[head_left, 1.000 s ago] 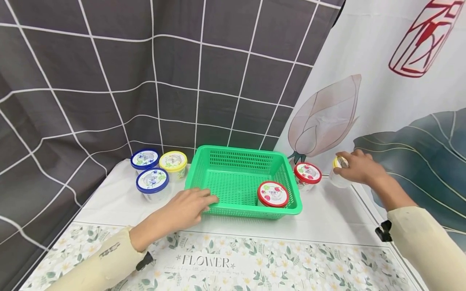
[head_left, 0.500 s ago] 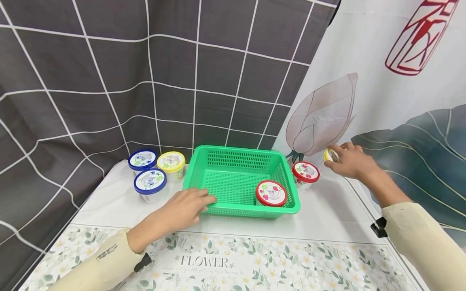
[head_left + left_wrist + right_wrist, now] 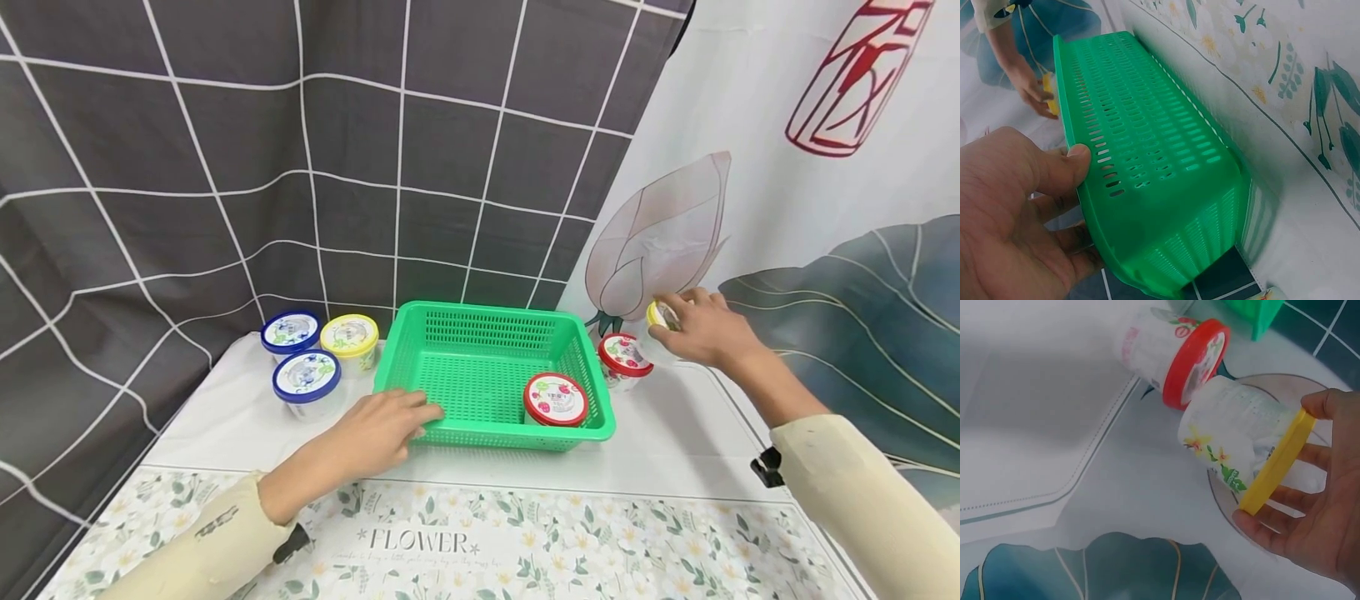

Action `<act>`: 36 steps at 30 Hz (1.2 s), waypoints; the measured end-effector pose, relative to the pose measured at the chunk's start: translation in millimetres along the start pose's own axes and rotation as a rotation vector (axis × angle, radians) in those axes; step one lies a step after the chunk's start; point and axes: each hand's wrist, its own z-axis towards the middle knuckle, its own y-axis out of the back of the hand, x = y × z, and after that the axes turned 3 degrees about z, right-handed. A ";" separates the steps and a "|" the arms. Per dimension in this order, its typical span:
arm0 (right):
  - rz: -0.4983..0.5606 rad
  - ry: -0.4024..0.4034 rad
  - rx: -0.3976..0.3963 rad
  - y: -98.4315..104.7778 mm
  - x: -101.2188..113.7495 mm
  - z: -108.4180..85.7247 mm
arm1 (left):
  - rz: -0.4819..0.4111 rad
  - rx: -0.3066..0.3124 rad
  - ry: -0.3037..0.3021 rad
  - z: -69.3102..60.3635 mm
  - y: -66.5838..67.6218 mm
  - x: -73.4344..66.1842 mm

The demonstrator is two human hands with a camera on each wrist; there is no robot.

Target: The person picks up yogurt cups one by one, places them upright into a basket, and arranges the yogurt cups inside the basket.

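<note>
My right hand [image 3: 703, 329] holds a white tub with a yellow lid [image 3: 1235, 434] by its lid, thumb and fingers spread round the rim. In the right wrist view the tub's body shows yellow flowers. Close by its base stands a red-lidded tub [image 3: 625, 356], just right of the green plastic basket [image 3: 491, 431]. My left hand [image 3: 378, 429] grips the basket's near left rim. In the left wrist view its thumb lies on the outer wall and its fingers curl over the edge. One red-lidded tub [image 3: 556, 399] sits inside the basket, at its near right corner.
Left of the basket stand two blue-lidded tubs [image 3: 306, 376] and another yellow-lidded tub [image 3: 349, 335]. A flower-print cloth [image 3: 420, 542] covers the near part of the table. Behind hang a dark grid curtain [image 3: 360, 142] and a pale printed one [image 3: 675, 117].
My right hand has carried the yellow-lidded tub leftward and away from me, nearer the red-lidded tub by the basket. My left hand stays on the basket's rim.
</note>
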 end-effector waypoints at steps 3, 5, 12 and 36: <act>0.002 0.011 -0.017 -2.0 3.5 1.8 | -0.002 -0.002 0.003 -0.5 0.2 -0.6; 0.004 0.023 -0.029 -2.8 6.2 2.7 | -0.004 -0.004 0.002 -0.9 0.3 -0.9; 0.008 0.049 -0.046 -2.6 14.3 4.0 | -0.003 -0.006 -0.002 -1.1 0.9 -1.3; 0.048 0.116 -0.077 2.2 44.8 9.9 | -0.004 -0.002 -0.001 -0.9 1.3 -1.1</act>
